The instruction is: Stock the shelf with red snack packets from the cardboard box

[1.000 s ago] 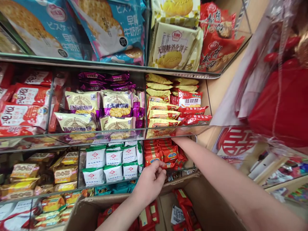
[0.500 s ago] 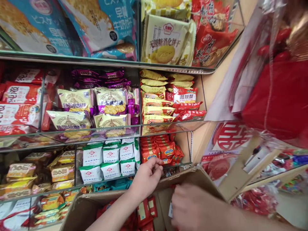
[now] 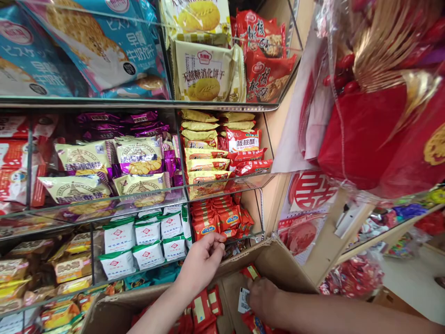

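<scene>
My left hand [image 3: 205, 257] is at the front edge of a shelf compartment, its fingers curled together. Just past its fingertips sit small red snack packets [image 3: 207, 221] in tight rows. Whatever the fingers hold, if anything, is hidden. My right hand [image 3: 263, 297] reaches down into a cardboard box [image 3: 288, 264] below the shelf, its fingers mostly out of sight. A red packet [image 3: 251, 271] shows beside that hand, and a white printed label [image 3: 244, 300] lies close to its fingers. More red packets [image 3: 203, 311] with pale yellow panels lie in the box, partly behind my left forearm.
White and green packets [image 3: 118, 236] fill the compartment to the left. Above, a glass-fronted shelf holds yellow and red biscuit packs [image 3: 208, 164]. Red decorations in clear plastic [image 3: 365, 125] hang on the right, beside a wooden upright [image 3: 321, 227].
The view has shifted, so the shelves appear further left and the upper ones lower. My right hand, blurred before, is now clearer and deeper in the box. My left hand stays by the red packets.
</scene>
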`<state>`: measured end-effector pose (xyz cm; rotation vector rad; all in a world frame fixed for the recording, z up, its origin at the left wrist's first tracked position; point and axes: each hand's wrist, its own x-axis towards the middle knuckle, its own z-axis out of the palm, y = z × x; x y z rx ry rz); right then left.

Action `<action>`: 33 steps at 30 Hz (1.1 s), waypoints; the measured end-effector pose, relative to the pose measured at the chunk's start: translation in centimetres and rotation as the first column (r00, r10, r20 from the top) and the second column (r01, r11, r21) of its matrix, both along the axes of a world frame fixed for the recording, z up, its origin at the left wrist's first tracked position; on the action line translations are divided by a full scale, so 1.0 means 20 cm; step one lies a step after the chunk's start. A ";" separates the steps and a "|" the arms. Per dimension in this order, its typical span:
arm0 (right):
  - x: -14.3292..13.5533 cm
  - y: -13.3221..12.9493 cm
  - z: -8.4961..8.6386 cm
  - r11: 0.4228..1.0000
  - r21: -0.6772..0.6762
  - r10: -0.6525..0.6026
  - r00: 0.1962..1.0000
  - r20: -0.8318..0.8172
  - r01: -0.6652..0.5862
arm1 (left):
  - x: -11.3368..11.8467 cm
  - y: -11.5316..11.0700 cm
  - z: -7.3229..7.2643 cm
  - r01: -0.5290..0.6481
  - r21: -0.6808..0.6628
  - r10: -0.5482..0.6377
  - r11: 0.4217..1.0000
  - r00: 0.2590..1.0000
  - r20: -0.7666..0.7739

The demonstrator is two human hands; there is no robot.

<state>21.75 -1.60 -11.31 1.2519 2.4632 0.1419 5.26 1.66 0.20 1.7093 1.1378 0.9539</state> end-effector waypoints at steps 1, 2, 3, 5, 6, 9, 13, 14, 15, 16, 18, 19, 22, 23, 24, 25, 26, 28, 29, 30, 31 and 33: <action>-0.01 -0.01 -0.01 1.000 0.023 -0.001 1.000 0.006 0.000 | 0.00 0.00 0.00 0.000 -0.003 0.000 1.000 1.000 0.005; -0.01 -0.01 -0.01 0.999 0.043 -0.008 1.000 0.011 0.008 | 0.00 0.00 0.00 0.001 -0.007 -0.001 1.000 1.000 0.009; -0.01 -0.01 -0.01 0.998 0.060 -0.013 1.000 0.007 0.013 | 0.00 0.00 0.00 0.002 -0.010 -0.001 1.000 1.000 0.013; 0.00 -0.01 -0.01 0.995 0.101 -0.001 0.999 -0.039 0.005 | 0.00 0.00 0.00 0.003 -0.016 -0.003 1.000 1.000 0.020; 0.00 -0.01 -0.01 0.994 0.113 0.015 0.998 -0.066 -0.008 | 0.00 0.00 0.00 0.004 -0.019 -0.004 1.000 1.000 0.023; 0.03 -0.02 0.06 0.992 0.109 0.080 0.991 -0.107 -0.068 | -0.01 0.00 -0.01 0.013 -0.017 -0.013 1.000 1.000 0.027; 0.07 -0.04 0.28 0.995 0.052 0.098 0.964 -0.247 -0.088 | 0.00 0.01 -0.01 0.017 -0.020 -0.016 1.000 0.999 0.039; 0.08 -0.04 0.34 0.997 0.037 0.081 0.935 -0.346 -0.073 | 0.00 0.00 0.00 0.016 -0.020 -0.015 1.000 0.999 0.045; 0.09 -0.04 0.41 0.999 0.001 0.034 0.888 -0.458 -0.038 | 0.00 0.00 0.01 0.015 -0.013 -0.015 1.000 0.999 0.051; 0.11 -0.04 0.47 0.999 -0.043 -0.020 0.819 -0.574 -0.006 | -0.01 0.00 0.01 0.016 -0.004 -0.016 1.000 0.998 0.064; 0.13 -0.05 0.57 0.989 -0.132 -0.140 0.648 -0.749 0.062 | -0.02 -0.01 0.03 0.035 0.002 -0.035 0.999 0.995 0.095; 0.13 -0.05 0.61 0.981 -0.167 -0.192 0.558 -0.807 0.097 | -0.03 -0.02 0.04 0.070 -0.001 -0.069 0.998 0.991 0.114; 0.12 -0.03 0.67 0.943 -0.290 -0.326 0.288 -0.900 0.163 | -0.05 -0.05 0.06 0.177 0.052 -0.182 0.983 0.973 0.140; 0.10 -0.02 0.68 0.929 -0.339 -0.364 0.195 -0.911 0.149 | -0.06 -0.06 0.06 0.182 0.100 -0.193 0.978 0.975 0.115; 0.07 0.00 0.69 0.919 -0.375 -0.388 0.112 -0.915 0.121 | -0.06 -0.06 0.06 0.165 0.156 -0.178 0.974 0.981 0.072; 0.04 0.02 0.69 0.917 -0.387 -0.392 0.045 -0.919 0.096 | -0.05 -0.07 0.06 0.131 0.211 -0.139 0.969 0.990 0.026; 0.01 0.04 0.69 0.924 -0.371 -0.372 -0.010 -0.928 0.093 | -0.05 -0.07 0.06 0.084 0.254 -0.084 0.964 0.996 -0.014; -0.06 0.08 0.68 0.947 -0.277 -0.270 -0.065 -0.961 0.160 | -0.04 -0.07 0.05 -0.017 0.288 0.033 0.957 0.998 -0.051; -0.09 0.09 0.67 0.953 -0.219 -0.210 -0.064 -0.976 0.210 | -0.03 -0.07 0.05 -0.062 0.290 0.080 0.955 0.996 -0.050; -0.12 0.10 0.66 0.952 -0.169 -0.161 -0.052 -0.986 0.256 | -0.03 -0.07 0.05 -0.097 0.288 0.114 0.953 0.993 -0.044; -0.14 0.11 0.64 0.947 -0.134 -0.129 -0.037 -0.991 0.291 | -0.03 -0.06 0.05 -0.118 0.284 0.133 0.951 0.990 -0.036; -0.16 0.12 0.61 0.940 -0.099 -0.100 -0.013 -0.995 0.327 | -0.03 -0.05 0.04 -0.134 0.277 0.143 0.952 0.990 -0.014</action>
